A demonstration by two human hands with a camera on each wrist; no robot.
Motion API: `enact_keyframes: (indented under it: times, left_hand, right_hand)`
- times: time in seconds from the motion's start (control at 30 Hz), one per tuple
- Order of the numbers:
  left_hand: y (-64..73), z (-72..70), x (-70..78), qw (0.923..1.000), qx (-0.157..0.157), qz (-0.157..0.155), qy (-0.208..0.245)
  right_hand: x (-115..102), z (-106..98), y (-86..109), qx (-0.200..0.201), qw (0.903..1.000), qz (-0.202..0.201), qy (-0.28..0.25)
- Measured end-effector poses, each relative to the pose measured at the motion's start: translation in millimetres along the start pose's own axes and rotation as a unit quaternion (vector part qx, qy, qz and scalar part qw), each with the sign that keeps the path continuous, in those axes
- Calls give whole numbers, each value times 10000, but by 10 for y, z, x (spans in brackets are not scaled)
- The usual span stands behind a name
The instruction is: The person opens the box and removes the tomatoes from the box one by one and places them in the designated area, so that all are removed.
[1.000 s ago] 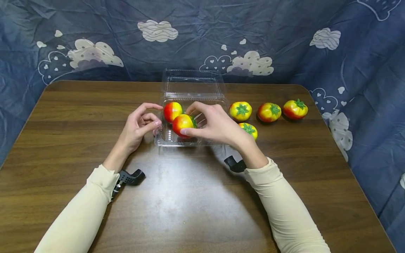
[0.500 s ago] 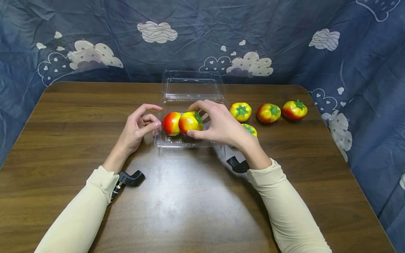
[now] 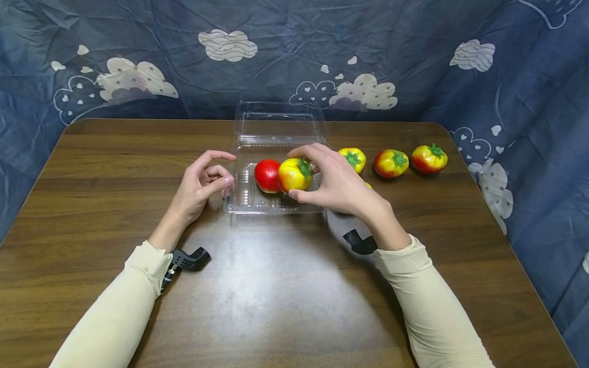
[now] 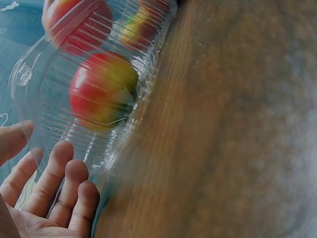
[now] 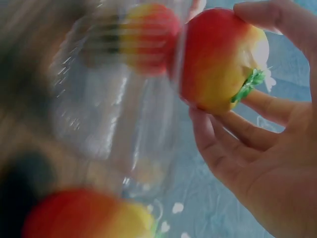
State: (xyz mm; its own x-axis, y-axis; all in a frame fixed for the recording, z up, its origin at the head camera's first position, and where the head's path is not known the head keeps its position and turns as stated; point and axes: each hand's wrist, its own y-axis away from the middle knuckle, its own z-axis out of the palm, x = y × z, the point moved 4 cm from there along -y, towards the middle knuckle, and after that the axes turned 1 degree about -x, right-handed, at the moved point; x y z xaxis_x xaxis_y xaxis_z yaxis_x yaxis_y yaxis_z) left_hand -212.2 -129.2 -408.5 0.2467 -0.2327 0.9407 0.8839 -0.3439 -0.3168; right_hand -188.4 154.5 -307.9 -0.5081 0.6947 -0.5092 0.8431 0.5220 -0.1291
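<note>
My right hand (image 3: 338, 179) grips a red-and-yellow fruit with a green leafy cap (image 3: 294, 175) between thumb and fingers, over a clear plastic clamshell box (image 3: 250, 208). In the right wrist view this fruit (image 5: 218, 59) sits at the fingertips, beside the box wall. A second fruit (image 3: 267, 176), its red side facing up, lies in the box and adjoins the held one; the left wrist view shows this fruit (image 4: 101, 91) through the ribbed wall. My left hand (image 3: 198, 186) is at the box's left side, fingers loosely bent with their tips right by the wall.
The box's lid (image 3: 282, 120) stands open at the back. To the right on the brown wooden table (image 3: 276, 306) are more such fruits, including a yellow one (image 3: 353, 158), a middle one (image 3: 391, 163) and a far-right one (image 3: 429, 159); another is mostly behind my right hand.
My right hand has moved right with its fruit. The loose fruit in the box has come forward and then right, turning its red side up. My left hand stays in place.
</note>
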Motion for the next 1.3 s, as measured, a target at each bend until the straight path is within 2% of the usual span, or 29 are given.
enact_keyframes:
  times: [0.2, 0.43, 0.77, 1.3]
  left_hand:
    - [28, -59, 41, 10000, 61, 25, 61]
    - [74, -98, 49, 9999, 112, 38, 120]
    - [50, -68, 32, 9999, 81, 49, 123]
    - [2, -12, 10, 9999, -20, -86, 88]
  right_hand:
    - [129, -139, 130, 292, 9995, 87, 93]
    - [171, -265, 151, 724, 9973, -37, 144]
    - [249, -356, 202, 926, 9942, 519, 140]
    - [401, -402, 341, 1367, 9878, 679, 317]
